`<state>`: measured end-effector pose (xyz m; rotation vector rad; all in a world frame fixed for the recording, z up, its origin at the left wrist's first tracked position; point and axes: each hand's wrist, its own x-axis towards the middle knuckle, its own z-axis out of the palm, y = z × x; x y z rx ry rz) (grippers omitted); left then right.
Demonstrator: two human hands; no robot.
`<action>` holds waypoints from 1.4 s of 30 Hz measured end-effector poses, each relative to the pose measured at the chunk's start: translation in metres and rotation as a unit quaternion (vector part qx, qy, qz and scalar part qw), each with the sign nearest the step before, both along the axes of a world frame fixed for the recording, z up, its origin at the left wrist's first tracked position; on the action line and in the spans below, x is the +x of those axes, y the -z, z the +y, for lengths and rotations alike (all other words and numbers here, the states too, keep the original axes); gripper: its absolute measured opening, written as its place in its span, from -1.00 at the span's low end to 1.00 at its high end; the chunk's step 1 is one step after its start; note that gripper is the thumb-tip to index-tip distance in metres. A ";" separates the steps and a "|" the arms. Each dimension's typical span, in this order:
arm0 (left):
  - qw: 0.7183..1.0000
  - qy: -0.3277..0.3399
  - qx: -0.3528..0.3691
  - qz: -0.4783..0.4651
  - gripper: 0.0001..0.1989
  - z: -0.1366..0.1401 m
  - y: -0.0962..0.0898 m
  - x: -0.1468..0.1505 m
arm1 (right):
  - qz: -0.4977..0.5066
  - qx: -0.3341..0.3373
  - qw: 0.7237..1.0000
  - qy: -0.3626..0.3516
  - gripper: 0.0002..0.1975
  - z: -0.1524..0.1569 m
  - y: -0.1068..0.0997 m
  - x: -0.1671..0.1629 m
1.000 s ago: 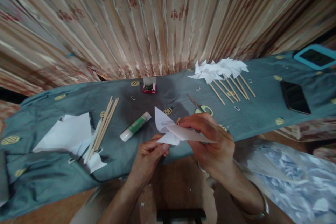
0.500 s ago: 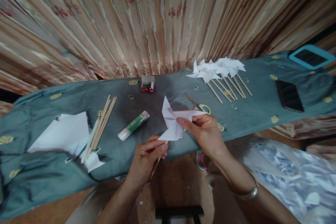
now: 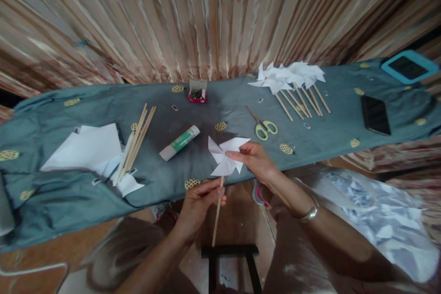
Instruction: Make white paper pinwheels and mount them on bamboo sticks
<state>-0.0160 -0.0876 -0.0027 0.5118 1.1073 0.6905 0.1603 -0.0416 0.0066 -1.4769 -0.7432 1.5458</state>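
Two hands [image 3: 199,203], one glue stick [image 3: 180,142], one phone [image 3: 375,115]

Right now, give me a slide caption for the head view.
Left hand holding a stick, right hand at the centre of its white paper pinwheel, scissors lying on the cloth beyond.

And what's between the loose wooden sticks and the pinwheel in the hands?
In the head view, a white tube with a green label lies on the cloth between the loose sticks and the held pinwheel.
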 end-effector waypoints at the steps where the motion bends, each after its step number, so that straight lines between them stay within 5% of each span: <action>1: 1.000 -0.005 -0.014 -0.003 -0.62 -0.003 0.001 -0.001 | -0.003 -0.003 1.000 -0.005 -0.66 -0.002 0.000 -0.001; 9: 0.994 -0.020 -0.099 -0.050 -0.55 -0.025 0.009 -0.005 | -0.129 -0.018 0.986 -0.108 -0.69 0.000 -0.002 0.001; 23: 0.995 0.003 -0.072 -0.065 -0.56 -0.035 0.029 0.002 | -0.370 -0.038 0.867 -0.331 -0.81 0.031 -0.008 0.015; 33: 0.996 0.030 -0.051 -0.072 -0.58 -0.035 0.034 0.003 | -0.428 -0.084 0.806 -0.400 -0.76 0.039 -0.021 0.011; 42: 0.996 0.026 -0.064 -0.059 -0.60 -0.035 0.035 0.005 | -0.424 -0.118 0.799 -0.410 -0.78 0.042 -0.027 0.006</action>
